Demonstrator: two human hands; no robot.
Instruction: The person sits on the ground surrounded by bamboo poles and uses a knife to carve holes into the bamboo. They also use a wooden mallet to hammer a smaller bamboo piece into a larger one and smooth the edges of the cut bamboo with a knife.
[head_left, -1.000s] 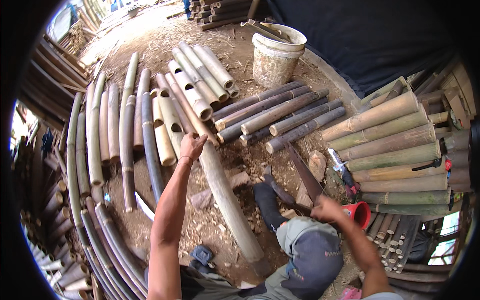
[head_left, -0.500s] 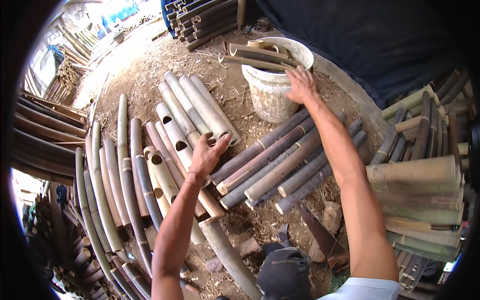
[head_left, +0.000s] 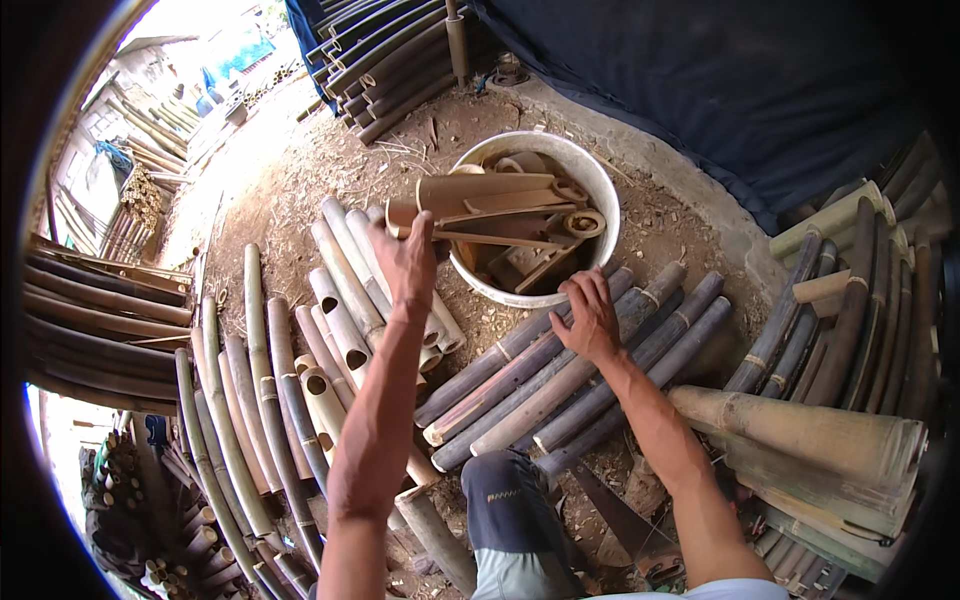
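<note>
Gripping one end of a short bamboo piece (head_left: 480,195), the left hand (head_left: 408,262) has its fingers closed around it and holds it over the rim of the white bucket (head_left: 598,180). The piece lies almost level, and its far end reaches in above the other cut pieces (head_left: 520,235) that fill the bucket. The right hand (head_left: 590,318) is half open, with the fingers spread and bent. It rests on the dark bamboo poles (head_left: 560,385) that lie side by side on the ground just in front of the bucket, and it holds nothing.

Half a second ago the left hand was lower, open, on the pale short tubes (head_left: 345,320), and it held nothing. Now it is raised up to the bucket with the piece in it. The right hand was stretched out then to the bucket rim; now it has come back down onto the dark poles. The view has also moved forward, so the bucket now sits near the middle.

Beside the left forearm, the pale tubes lie in a row with their open ends toward the person. At the right side there is a stack of thick greenish poles (head_left: 800,440). The person's knee (head_left: 505,495) shows at the lower edge, and the ground is earth with chips.
</note>
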